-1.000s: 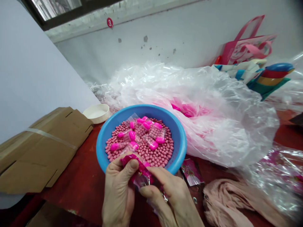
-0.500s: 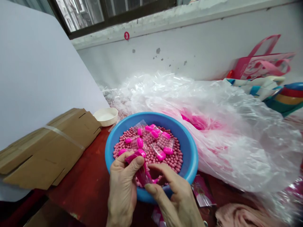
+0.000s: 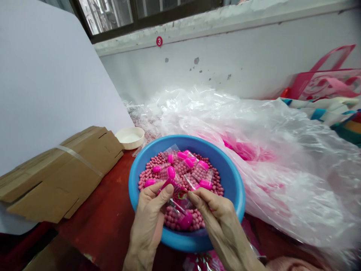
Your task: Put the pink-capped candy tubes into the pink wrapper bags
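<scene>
White-painted wall (image 3: pixel 239 64) runs behind the work under a dark-framed window (image 3: pixel 141 15), and the only clear writing is the numeral 3 on a round red sticker (image 3: pixel 159 41) stuck to it. A large pale board (image 3: pixel 50 86) leans in from the left, and a flattened cardboard box (image 3: pixel 62 180), bound with a strip of tape, lies on the red tabletop (image 3: pixel 96 195) beside a round cream dish (image 3: pixel 129 137). Crumpled clear plastic sheeting (image 3: pixel 282 188) is heaped to the right, with a pink printed tote bag (image 3: pixel 327 84) and striped cloth (image 3: pixel 318 107) beyond it.

Both hands work over a blue plastic basin (image 3: pixel 225 180), perhaps so that anything dropped lands inside it. The left hand (image 3: pixel 148 222) and right hand (image 3: pixel 222 222) are closed in a pinch, thumbs and fingers gripping opposite sides of a small clear packet (image 3: pixel 178 194) with pink print above the basin's middle. Its print is too small to read. Below it hangs a bright pink capsule (image 3: pixel 185 221); whether it is sealed inside the packet, I cannot tell. Similar packets lie on pink beads (image 3: pixel 214 188) filling the basin
</scene>
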Demonstrator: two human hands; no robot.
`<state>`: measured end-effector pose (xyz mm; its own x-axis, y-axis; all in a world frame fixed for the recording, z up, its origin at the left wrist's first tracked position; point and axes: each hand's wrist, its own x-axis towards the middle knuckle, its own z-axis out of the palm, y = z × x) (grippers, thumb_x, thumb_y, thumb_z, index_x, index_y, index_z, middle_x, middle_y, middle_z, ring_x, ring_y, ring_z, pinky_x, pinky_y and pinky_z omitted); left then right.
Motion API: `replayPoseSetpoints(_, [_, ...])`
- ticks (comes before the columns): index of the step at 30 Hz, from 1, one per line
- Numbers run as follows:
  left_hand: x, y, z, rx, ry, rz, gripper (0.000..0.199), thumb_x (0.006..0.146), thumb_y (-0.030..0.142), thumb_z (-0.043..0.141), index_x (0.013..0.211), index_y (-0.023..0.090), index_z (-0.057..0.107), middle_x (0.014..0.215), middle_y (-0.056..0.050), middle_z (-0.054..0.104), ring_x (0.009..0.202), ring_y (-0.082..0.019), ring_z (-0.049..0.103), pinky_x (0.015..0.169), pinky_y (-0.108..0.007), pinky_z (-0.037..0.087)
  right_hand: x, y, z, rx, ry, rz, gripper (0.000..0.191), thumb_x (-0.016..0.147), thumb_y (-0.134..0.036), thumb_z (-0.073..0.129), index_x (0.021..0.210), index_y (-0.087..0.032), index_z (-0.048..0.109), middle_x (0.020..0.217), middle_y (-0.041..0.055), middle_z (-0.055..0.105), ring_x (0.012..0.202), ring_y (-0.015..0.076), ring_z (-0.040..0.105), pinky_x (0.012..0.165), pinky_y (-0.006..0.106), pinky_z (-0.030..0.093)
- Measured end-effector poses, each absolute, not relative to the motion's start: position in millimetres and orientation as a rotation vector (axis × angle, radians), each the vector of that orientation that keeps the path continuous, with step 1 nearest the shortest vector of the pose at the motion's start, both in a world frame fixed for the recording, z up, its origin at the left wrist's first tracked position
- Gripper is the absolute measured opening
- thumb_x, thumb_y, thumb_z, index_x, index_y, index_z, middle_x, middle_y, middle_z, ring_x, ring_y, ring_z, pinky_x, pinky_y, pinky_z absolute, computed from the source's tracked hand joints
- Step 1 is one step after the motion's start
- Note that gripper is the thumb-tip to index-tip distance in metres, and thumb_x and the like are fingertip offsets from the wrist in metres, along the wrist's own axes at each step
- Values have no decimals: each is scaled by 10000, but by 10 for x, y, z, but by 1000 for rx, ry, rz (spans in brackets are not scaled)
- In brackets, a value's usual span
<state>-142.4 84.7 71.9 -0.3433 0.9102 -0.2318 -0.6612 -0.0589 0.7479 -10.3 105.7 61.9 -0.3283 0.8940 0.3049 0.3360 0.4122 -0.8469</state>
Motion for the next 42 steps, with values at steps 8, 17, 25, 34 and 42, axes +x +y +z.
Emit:
replayPoseSetpoints(8, [-1491, 904, 694, 266, 963, 1888, 150, 557, 206, 823, 665, 144, 738, 612, -21, 736, 547, -134, 650, 639, -266, 564, -94, 1185, 371, -1074, -2171, 734, 146, 855, -288, 521, 804, -183, 608, 738, 49, 657, 665, 194, 599, 629, 305, 465])
replayPoseSetpoints(17, [-1512, 939, 673, 221, 875, 1931, 95, 643, 140, 765, 735, 140, 739, 703, -22, 764, 607, -110, 677, 689, -215, 557, -214, 1251, 270, -904, -2365, 737, 363, 684, -79, 509, 1022, -172, 603, 1008, 113, 671, 929, 248, 620, 808, 406, 495])
replayPoseSetpoints(25, [-1505, 938, 684, 170, 834, 1941, 101, 630, 151, 779, 718, 125, 737, 707, -40, 768, 604, -116, 682, 643, -188, 557, -37, 1317, 592, -1259, -1802, 941, 265, 781, -425, 590, 693, -192, 503, 592, -24, 576, 489, 125, 547, 484, 262, 464])
replayPoseSetpoints(34, [-1422, 924, 675, 128, 787, 1929, 76, 642, 126, 766, 711, 143, 741, 714, -20, 770, 610, -114, 689, 682, -196, 555, -244, 970, 896, -1187, -1027, 1369, 350, 641, -469, 739, 704, -180, 552, 507, -97, 454, 369, 51, 479, 377, 155, 396])
replayPoseSetpoints(42, [-1404, 925, 689, 107, 772, 1936, 74, 654, 120, 762, 704, 166, 731, 712, 9, 766, 637, -101, 690, 737, -208, 545, -272, 975, 700, -1157, -1087, 1306, 359, 702, -516, 682, 781, -190, 552, 518, -70, 516, 437, 91, 530, 417, 174, 425])
